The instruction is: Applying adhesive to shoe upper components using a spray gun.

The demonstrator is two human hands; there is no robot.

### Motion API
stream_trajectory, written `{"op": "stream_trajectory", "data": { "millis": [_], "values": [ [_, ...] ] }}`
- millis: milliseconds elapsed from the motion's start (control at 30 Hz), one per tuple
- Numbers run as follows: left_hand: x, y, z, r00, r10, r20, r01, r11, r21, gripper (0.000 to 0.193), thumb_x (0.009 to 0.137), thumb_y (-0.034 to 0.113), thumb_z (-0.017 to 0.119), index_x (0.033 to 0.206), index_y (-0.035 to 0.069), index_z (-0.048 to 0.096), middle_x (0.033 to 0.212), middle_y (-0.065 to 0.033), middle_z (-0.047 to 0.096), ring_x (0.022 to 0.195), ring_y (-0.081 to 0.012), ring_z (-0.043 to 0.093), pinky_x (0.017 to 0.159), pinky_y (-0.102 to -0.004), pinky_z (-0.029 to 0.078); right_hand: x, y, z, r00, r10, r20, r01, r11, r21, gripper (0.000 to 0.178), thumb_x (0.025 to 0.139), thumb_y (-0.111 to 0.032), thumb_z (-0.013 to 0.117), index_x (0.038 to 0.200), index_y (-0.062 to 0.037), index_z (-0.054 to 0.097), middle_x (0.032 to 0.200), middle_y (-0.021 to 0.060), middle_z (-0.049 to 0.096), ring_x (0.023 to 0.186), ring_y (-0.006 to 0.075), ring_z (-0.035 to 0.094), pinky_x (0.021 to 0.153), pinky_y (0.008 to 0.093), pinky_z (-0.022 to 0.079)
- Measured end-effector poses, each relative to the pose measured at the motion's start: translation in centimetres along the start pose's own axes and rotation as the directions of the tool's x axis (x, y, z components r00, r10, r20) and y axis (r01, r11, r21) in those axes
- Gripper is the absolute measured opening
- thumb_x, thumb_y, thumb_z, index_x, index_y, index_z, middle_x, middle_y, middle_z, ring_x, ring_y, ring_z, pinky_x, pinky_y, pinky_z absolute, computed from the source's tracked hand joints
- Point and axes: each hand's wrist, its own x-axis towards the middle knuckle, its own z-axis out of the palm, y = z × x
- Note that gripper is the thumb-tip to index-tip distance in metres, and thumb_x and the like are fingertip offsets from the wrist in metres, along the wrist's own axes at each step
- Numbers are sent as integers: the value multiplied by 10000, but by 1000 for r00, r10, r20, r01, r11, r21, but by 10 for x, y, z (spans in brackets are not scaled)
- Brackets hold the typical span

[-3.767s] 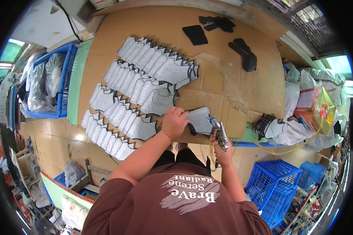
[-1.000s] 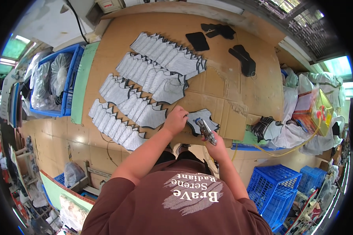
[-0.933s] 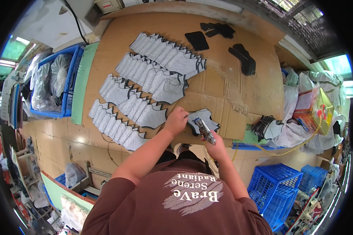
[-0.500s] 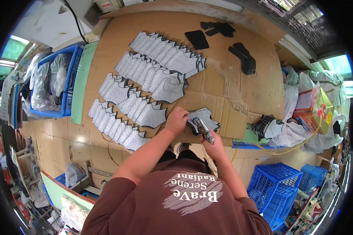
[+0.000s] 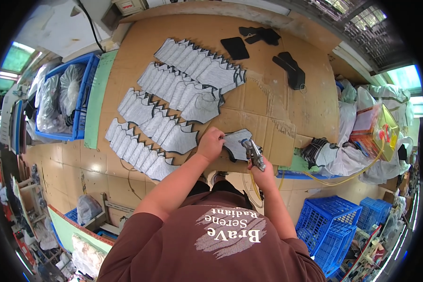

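Note:
A metal spray gun (image 5: 254,154) is gripped in my right hand (image 5: 264,176), with a thin yellow hose hanging below it. Its head is above the right part of a single grey fabric piece (image 5: 235,139) with dark edges, which lies near the front of the cardboard. At that piece's left edge, my left hand (image 5: 212,142) is closed, its fingertips pinching the edge. Left of my hands, overlapping grey fabric pieces (image 5: 162,129) lie fanned out in several slanted rows, their dark borders showing.
Cardboard (image 5: 263,101) covers the table. Black cut pieces (image 5: 290,70) lie at its far right. A blue crate (image 5: 82,105) with plastic bags stands left. On the right are white bags (image 5: 348,160) and a yellow-sided container (image 5: 385,127); blue crates (image 5: 326,221) stand lower right.
My right hand and the spray gun have moved right across the grey fabric piece. More of its left part shows now. My left hand has hardly moved.

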Motion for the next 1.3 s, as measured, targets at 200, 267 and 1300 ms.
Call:
{"op": "stream_trajectory", "data": {
  "millis": [200,267,1300],
  "values": [
    [2,4,-1,999,-36,1,36,999,-25,110,649,32,639,737,6,578,773,-143,545,755,-314,542,670,-369,443,-1,-3,-11,998,34,-52,-33,999,12,127,701,16,473,807,-16,536,693,48,545,656,128,495,625,265,410],
    [2,4,0,999,-44,-2,44,999,-25,105,651,31,638,731,5,575,767,-144,545,753,-314,541,669,-371,442,-3,-6,-10,998,28,-59,-28,1000,-2,131,708,13,473,817,-17,539,702,52,551,665,130,500,635,265,414],
    [-22,-150,-264,741,-416,-528,546,830,111,188,795,47,565,962,-7,634,736,-111,621,627,-211,584,589,-304,465,-3,-13,4,981,118,157,-105,990,-89,269,671,39,431,895,-25,564,819,69,583,790,164,550,745,278,420]
  ]
}}
